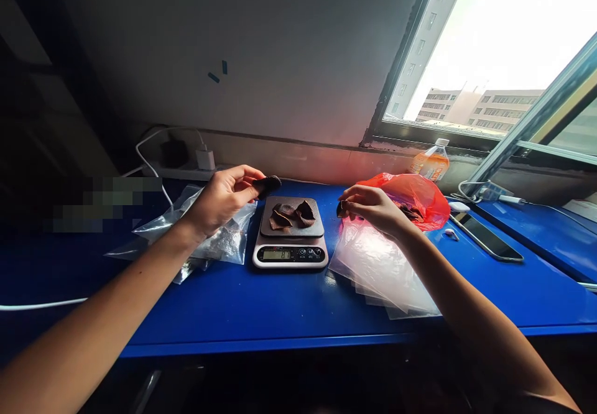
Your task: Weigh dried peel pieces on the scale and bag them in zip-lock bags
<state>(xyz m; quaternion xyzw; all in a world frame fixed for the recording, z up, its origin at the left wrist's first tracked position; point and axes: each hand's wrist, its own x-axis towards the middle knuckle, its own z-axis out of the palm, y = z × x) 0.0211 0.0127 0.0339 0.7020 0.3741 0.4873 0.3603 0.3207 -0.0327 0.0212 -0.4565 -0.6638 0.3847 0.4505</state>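
In the middle of the blue table stands a small kitchen scale (289, 263) with a lit display. Several dark brown, curled pieces of dried peel (305, 212) lie on its platform. Just beyond the platform's left back corner, my left hand (228, 193) pinches a larger dark piece of dried peel (269, 184). My right hand (368, 206), to the right of the scale, pinches a small dark piece of dried peel (340, 209) between thumb and fingers. Behind that hand an opened red plastic bag (426, 193) holds more dark pieces, partly hidden by the wrist.
Flat clear plastic bags (377, 271) lie stacked right of the scale. Shiny clear bags (224, 243) lie to its left, under my left forearm. A phone (487, 237), an earbud (451, 234) and a bottle (431, 160) are at the right. A charger (204, 156) with a white cable stands behind.
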